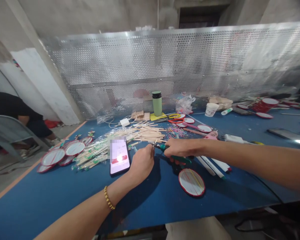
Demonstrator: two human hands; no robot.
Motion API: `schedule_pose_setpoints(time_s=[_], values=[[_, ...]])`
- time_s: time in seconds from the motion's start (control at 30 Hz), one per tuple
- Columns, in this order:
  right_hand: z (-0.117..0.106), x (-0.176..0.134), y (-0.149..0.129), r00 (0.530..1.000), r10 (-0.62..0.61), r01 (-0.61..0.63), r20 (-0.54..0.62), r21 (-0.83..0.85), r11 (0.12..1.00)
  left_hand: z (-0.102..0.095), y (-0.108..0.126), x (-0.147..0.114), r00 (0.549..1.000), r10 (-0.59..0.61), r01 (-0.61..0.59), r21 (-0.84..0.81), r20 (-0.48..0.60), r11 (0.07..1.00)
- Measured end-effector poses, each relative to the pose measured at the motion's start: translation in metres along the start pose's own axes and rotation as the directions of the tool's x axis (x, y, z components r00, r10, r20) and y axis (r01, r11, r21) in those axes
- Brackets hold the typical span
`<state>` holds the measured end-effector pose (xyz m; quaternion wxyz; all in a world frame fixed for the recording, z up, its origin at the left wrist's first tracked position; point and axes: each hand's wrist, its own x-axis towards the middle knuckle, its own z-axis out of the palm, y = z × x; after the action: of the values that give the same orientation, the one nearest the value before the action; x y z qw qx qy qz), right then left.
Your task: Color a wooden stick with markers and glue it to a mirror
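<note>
My right hand [176, 148] is wrapped round a pair of green-handled pliers [182, 159], their jaws pointing left. Closed in a fist, my left hand [143, 160] meets the jaws with its fingertips; whatever it pinches is too small and too covered to name. Below the pliers lies a round, red-rimmed disc like a small drum [191, 182], with thin lines across its pale face. A lit smartphone [120, 157] rests just left of my left hand. Behind both hands spread loose wooden sticks [150, 133] and a tangle of coloured rubber bands [178, 131].
Bagged sticks with green ends [90, 155] and red-rimmed discs [53, 156] cover the left side. A green bottle [157, 103], scissors [176, 120] and a paper cup [211, 109] stand or lie along the back, before a perforated metal screen [130, 66]. White markers [211, 166] lie under my right forearm.
</note>
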<state>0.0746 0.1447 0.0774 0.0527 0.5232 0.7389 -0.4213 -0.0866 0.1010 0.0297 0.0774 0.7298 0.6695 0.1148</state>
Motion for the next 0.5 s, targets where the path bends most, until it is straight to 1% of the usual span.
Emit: schedule_pose_setpoints(time_s=[0.2, 0.4, 0.5], values=[[-0.006, 0.004, -0.003, 0.999, -0.044, 0.042, -0.024, -0.096, 0.995, 0.001, -0.001, 0.004, 1.000, -0.011, 0.011, 0.040, 0.017, 0.999], [-0.008, 0.013, 0.001, 0.998, 0.008, -0.002, 0.065, -0.091, 0.996, 0.006, 0.002, 0.003, 0.999, -0.010, 0.004, 0.112, 0.052, 0.994], [-0.009, 0.016, 0.002, 0.996, 0.031, -0.023, 0.089, -0.091, 0.996, 0.006, 0.004, 0.002, 0.998, -0.003, -0.006, 0.126, 0.063, 0.992]])
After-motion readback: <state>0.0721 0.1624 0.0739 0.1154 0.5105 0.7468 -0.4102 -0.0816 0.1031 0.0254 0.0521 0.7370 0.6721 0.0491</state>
